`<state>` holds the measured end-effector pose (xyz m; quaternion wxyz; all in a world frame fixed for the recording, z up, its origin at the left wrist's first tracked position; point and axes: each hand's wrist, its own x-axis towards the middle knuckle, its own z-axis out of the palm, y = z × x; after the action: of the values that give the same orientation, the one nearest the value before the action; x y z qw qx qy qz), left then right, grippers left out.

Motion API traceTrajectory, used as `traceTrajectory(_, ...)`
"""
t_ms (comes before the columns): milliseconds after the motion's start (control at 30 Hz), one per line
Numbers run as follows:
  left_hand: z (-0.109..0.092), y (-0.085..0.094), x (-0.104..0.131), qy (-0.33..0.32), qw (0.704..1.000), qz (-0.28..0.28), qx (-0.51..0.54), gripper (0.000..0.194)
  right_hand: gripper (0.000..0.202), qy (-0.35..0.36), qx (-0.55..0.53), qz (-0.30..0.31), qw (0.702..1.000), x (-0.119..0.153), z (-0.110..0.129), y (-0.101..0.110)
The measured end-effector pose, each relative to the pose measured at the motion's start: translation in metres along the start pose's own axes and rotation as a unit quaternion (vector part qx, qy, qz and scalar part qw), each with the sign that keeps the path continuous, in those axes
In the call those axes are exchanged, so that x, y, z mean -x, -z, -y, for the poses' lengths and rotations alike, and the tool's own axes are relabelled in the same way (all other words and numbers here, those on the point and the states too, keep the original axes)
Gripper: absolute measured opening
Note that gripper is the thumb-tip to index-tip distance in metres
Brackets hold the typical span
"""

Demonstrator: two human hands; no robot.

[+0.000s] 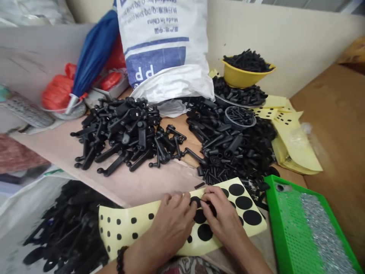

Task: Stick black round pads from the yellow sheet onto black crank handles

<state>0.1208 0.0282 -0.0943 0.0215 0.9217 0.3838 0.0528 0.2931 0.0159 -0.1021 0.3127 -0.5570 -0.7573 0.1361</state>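
Note:
A yellow backing sheet (142, 225) with black stickers lies in front of me, curling up at its left end. Small dots (134, 220) run along its left part, and large round black stickers (243, 203) fill the right. My left hand (172, 224) presses on the middle of the sheet, fingers bent, the thumb and index beside a round sticker. Close by, the thumb and index of my right hand (224, 217) pinch the edge of a black round sticker. My right hand partly covers it, so whether it is fully off the sheet is hidden.
Beyond the sheet are piles of black crank handles (122, 133) and small black parts (239, 148). At right stands a green basket (285, 228) with metal pieces. A yellow bowl (239, 76), a white sack (171, 45) and a blue umbrella (95, 49) are behind.

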Motion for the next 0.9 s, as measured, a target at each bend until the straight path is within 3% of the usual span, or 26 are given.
traceTrajectory(333,0.0,0.004,0.002,0.002,1.0,-0.002,0.008,0.028,0.013,0.028,0.072,0.029,0.997,0.0,-0.009,-0.003)
traceTrajectory(567,0.004,-0.002,0.004,-0.018,0.999,-0.036,0.017,0.025,0.02,-0.023,-0.054,0.021,0.998,-0.002,0.006,-0.008)
traceTrajectory(700,0.029,0.008,0.005,-0.039,0.989,-0.066,0.128,0.011,0.019,0.005,-0.105,0.08,0.991,-0.008,0.004,-0.003)
traceTrajectory(767,0.047,0.02,-0.001,-0.021,0.984,-0.085,0.158,0.015,0.019,0.018,-0.125,0.117,0.985,-0.011,0.0,-0.001)
traceTrajectory(900,0.082,0.042,-0.026,0.106,0.99,-0.092,0.01,0.032,0.02,0.026,-0.15,0.129,0.98,-0.011,-0.009,-0.002)
